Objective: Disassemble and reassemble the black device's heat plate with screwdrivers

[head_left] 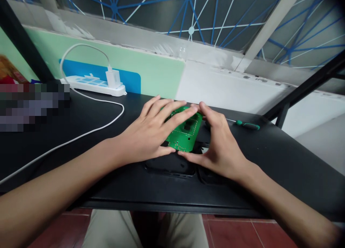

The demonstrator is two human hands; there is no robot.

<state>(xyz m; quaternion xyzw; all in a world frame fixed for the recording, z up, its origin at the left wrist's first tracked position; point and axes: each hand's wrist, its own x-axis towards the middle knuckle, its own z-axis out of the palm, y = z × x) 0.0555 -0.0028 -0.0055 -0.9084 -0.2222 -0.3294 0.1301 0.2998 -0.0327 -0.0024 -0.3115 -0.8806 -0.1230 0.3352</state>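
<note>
A green circuit board (185,136) is held tilted between both hands above the black desk. My left hand (156,129) lies across its left side, the thumb at the lower edge and the fingers over its face. Gripping the right side, my right hand (221,136) has its thumb at the bottom edge and fingertips at the top. Below the board rests a black plastic casing part (171,166), partly hidden by the hands. A second black part (208,176) lies to its right, mostly covered by my right hand.
A green-handled screwdriver (247,125) lies to the right on the black desk (269,162). At the back left stands a white power strip (94,84) with a plugged-in charger (113,78). Its white cable (81,133) runs across the left side. Black metal frame bars rise on both sides.
</note>
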